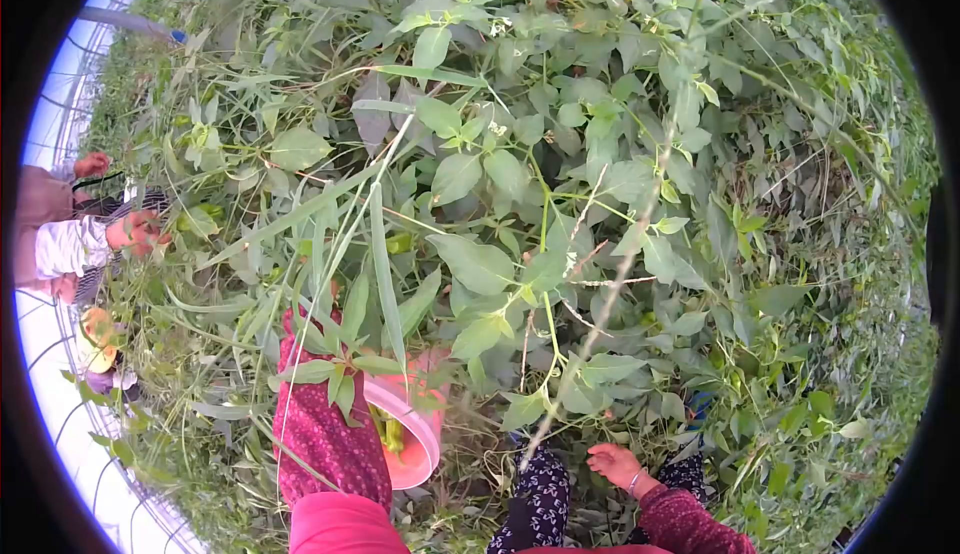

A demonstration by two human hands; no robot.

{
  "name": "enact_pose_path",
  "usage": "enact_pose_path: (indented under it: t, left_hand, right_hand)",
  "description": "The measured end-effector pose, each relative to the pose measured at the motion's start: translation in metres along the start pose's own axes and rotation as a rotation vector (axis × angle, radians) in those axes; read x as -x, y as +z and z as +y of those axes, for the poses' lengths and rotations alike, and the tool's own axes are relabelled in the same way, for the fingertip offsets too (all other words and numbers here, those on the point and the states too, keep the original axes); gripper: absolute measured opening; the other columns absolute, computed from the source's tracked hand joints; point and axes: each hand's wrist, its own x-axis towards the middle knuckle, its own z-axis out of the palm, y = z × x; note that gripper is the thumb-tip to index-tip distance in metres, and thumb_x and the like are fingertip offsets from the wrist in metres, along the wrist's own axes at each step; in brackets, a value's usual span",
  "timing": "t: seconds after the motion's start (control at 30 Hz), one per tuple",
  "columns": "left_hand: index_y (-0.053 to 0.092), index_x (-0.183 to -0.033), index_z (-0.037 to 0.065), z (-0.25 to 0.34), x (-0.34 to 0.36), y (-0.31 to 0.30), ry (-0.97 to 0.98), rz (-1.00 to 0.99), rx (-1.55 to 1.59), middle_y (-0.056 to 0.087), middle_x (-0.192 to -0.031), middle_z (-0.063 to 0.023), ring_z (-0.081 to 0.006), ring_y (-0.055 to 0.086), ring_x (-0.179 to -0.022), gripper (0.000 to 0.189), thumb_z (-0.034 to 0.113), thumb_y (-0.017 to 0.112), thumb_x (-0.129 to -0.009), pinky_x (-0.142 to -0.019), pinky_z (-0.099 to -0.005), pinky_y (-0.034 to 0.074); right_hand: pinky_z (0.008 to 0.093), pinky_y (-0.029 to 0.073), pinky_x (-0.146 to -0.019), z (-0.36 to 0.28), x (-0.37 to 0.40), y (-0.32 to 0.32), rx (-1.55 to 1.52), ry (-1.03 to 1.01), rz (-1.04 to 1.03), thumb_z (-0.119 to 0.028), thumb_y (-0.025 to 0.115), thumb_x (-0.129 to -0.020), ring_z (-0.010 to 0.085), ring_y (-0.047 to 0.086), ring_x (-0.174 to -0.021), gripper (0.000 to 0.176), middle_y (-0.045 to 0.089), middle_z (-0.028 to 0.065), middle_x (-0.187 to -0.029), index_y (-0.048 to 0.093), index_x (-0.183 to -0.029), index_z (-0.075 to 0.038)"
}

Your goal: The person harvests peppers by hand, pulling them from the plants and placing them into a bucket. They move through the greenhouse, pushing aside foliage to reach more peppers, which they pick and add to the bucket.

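Observation:
My left arm, in a dark red patterned sleeve (pixel 335 444), reaches forward into the plants. Leaves and long grass blades cover its hand, so its fingers do not show. Just right of this sleeve is a tilted pink bucket (pixel 430 444), its mouth partly visible. Inside lie several yellow-green peppers (pixel 393 436). Low in the view, my right hand (pixel 613 464) hangs near my legs with its fingers loosely apart. Nothing shows in it, and a bangle circles the wrist. Broad-leaved green plants (pixel 480 264) fill the area ahead of both hands.
At the left edge, another person's hand (pixel 138 232) and white sleeve (pixel 72 249) reach toward the foliage. A grey pole (pixel 130 22) juts in at upper left. Long grass stalks (pixel 375 189) cross the view, and my patterned trouser leg (pixel 540 494) stands among the plants.

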Motion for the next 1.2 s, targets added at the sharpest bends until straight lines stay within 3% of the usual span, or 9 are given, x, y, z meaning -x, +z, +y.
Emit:
enact_pose_path:
  t: [0.03,0.13,0.5,0.77,0.9,1.03,1.07,1.17,1.2]
  left_hand:
    - [0.061,-0.093,0.005,0.002,0.009,-0.001,-0.02,0.022,0.056,0.062,-0.081,-0.0071,-0.0201,0.06,-0.069,0.019,0.021,0.056,-0.085,-0.06,-0.0312,0.048]
    - [0.06,-0.093,0.005,0.012,0.032,-0.005,-0.065,0.063,0.223,0.062,-0.081,-0.0064,-0.0193,0.06,-0.069,0.018,0.021,0.056,-0.085,-0.06,-0.0306,0.048]
    - [0.06,-0.093,0.004,0.037,0.087,-0.009,-0.216,0.195,0.753,0.061,-0.081,-0.0039,-0.0163,0.059,-0.069,0.017,0.019,0.055,-0.086,-0.061,-0.0286,0.048]
    - [0.059,-0.092,0.004,0.041,0.073,-0.016,-0.117,0.278,1.142,0.06,-0.08,-0.0021,-0.0142,0.058,-0.069,0.015,0.017,0.054,-0.086,-0.061,-0.0271,0.048]
    - [0.059,-0.092,0.004,0.031,0.076,-0.052,-0.061,0.184,1.062,0.059,-0.08,-0.0012,-0.0132,0.057,-0.068,0.015,0.016,0.054,-0.086,-0.061,-0.0263,0.048]
    - [0.061,-0.086,0.001,0.074,0.117,-0.127,-0.09,-0.045,0.664,0.059,-0.076,-0.0011,-0.007,0.053,-0.069,0.007,0.003,0.056,-0.083,-0.062,-0.0231,0.044]
    - [0.063,-0.086,0.0,0.073,0.128,-0.132,-0.151,-0.022,0.689,0.062,-0.075,-0.0049,-0.0087,0.055,-0.072,0.008,0.003,0.057,-0.081,-0.064,-0.0247,0.045]
    - [0.064,-0.091,-0.001,0.043,0.165,-0.136,-0.064,-0.26,0.289,0.063,-0.074,-0.0072,-0.0155,0.058,-0.074,0.014,0.004,0.058,-0.08,-0.068,-0.0292,0.047]
    - [0.066,-0.095,0.003,0.018,0.178,-0.123,0.004,-0.253,0.157,0.064,-0.076,-0.0052,-0.0227,0.06,-0.074,0.017,0.009,0.06,-0.08,-0.071,-0.0339,0.048]
  right_hand:
    - [0.0262,0.05,-0.068,-0.004,0.002,0.0,0.012,-0.005,0.007,-0.005,0.055,-0.086,0.0142,0.062,-0.08,0.022,0.065,0.0051,-0.092,0.057,-0.108,-0.008]
    - [0.0257,0.051,-0.073,-0.017,0.011,0.002,0.005,-0.018,0.019,-0.001,0.052,-0.086,0.0165,0.063,-0.083,0.022,0.065,0.012,-0.095,0.056,-0.107,-0.002]
    - [0.0247,0.049,-0.062,-0.007,0.04,-0.036,0.024,-0.112,0.118,-0.002,0.056,-0.084,0.0139,0.062,-0.073,0.02,0.064,0.0074,-0.086,0.057,-0.105,-0.003]
    - [0.0252,0.05,-0.061,-0.004,0.053,-0.045,0.074,-0.13,0.159,-0.004,0.055,-0.086,0.0143,0.063,-0.073,0.02,0.065,0.0091,-0.086,0.056,-0.105,-0.002]
    - [0.0253,0.05,-0.062,-0.01,0.055,-0.045,0.096,-0.113,0.167,-0.005,0.056,-0.085,0.0137,0.062,-0.073,0.02,0.065,0.0086,-0.086,0.056,-0.105,-0.002]
    - [0.0256,0.05,-0.063,-0.016,0.054,-0.041,0.12,-0.09,0.135,-0.005,0.056,-0.085,0.0132,0.062,-0.073,0.02,0.065,0.0084,-0.087,0.056,-0.105,-0.002]
    - [0.0256,0.05,-0.064,-0.012,0.051,-0.042,0.067,-0.097,0.125,-0.004,0.056,-0.085,0.0131,0.061,-0.073,0.019,0.065,0.0079,-0.087,0.057,-0.104,-0.002]
    - [0.0261,0.05,-0.07,-0.026,0.053,-0.04,0.091,-0.116,0.11,-0.002,0.053,-0.083,0.0145,0.062,-0.078,0.023,0.066,0.0104,-0.088,0.057,-0.105,-0.002]
    - [0.027,0.05,-0.072,-0.031,0.053,-0.041,0.101,-0.184,0.104,-0.005,0.054,-0.083,0.0164,0.063,-0.079,0.022,0.066,0.0111,-0.089,0.058,-0.105,-0.003]
